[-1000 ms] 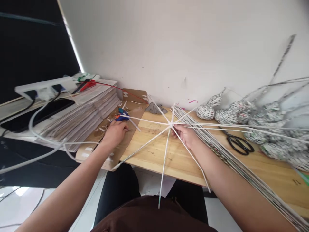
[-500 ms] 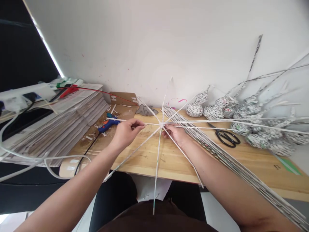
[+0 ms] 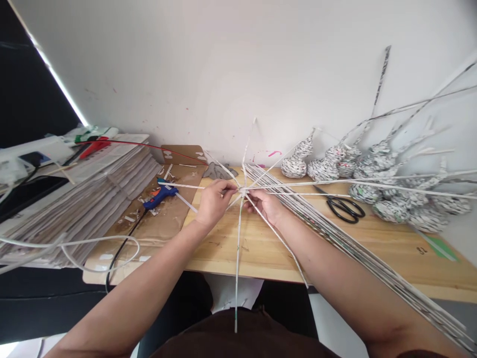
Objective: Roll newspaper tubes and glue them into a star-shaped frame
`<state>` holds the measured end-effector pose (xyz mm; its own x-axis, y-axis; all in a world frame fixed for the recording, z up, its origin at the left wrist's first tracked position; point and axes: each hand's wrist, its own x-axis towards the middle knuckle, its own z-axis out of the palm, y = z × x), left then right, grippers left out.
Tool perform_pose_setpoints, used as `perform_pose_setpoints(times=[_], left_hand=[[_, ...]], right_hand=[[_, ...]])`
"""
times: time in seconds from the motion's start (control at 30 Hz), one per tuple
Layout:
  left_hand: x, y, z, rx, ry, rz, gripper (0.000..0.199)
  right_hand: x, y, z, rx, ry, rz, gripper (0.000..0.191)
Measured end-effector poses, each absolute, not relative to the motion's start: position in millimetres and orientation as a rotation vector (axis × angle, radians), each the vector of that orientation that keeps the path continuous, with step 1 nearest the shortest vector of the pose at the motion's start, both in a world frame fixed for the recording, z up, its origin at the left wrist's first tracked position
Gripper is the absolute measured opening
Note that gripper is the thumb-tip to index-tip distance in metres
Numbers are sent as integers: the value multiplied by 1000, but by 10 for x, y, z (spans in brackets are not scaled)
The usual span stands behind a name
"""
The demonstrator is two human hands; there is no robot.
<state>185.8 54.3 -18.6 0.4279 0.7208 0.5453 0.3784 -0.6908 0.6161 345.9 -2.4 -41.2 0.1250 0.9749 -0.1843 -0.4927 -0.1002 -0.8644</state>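
Note:
Several thin rolled paper sticks cross at one centre and spread out like spokes, forming a star (image 3: 238, 248) held above the wooden table. My left hand (image 3: 217, 199) is closed at the left of the crossing, thumb and forefinger pinching a paper stick close to the centre. On the other side, my right hand (image 3: 265, 206) grips the crossing from the right, its fingers partly under the sticks. One spoke points down toward my lap, and a few long ones reach far to the right.
A bundle of paper sticks (image 3: 335, 238) lies diagonally under my right arm. Black scissors (image 3: 345, 208) rest beyond it, near several woven paper gourds (image 3: 294, 161). At left are a blue glue gun (image 3: 160, 196) on cardboard, a tall newspaper stack (image 3: 122, 179) and white cables (image 3: 97, 242).
My left hand has moved right along the stick to the crossing and now pinches beside it. My right hand stays at the centre. The whole view has shifted slightly.

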Motion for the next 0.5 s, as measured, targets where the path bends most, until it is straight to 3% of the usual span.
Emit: perform_pose_setpoints(times=[0.27, 0.5], left_hand=[[1891, 514, -285, 2199, 901, 1152, 10], [1907, 514, -321, 2164, 905, 1154, 11]], right_hand=[[3478, 0, -440, -1002, -650, 1383, 12], [3395, 88, -491, -1199, -771, 1135, 33]])
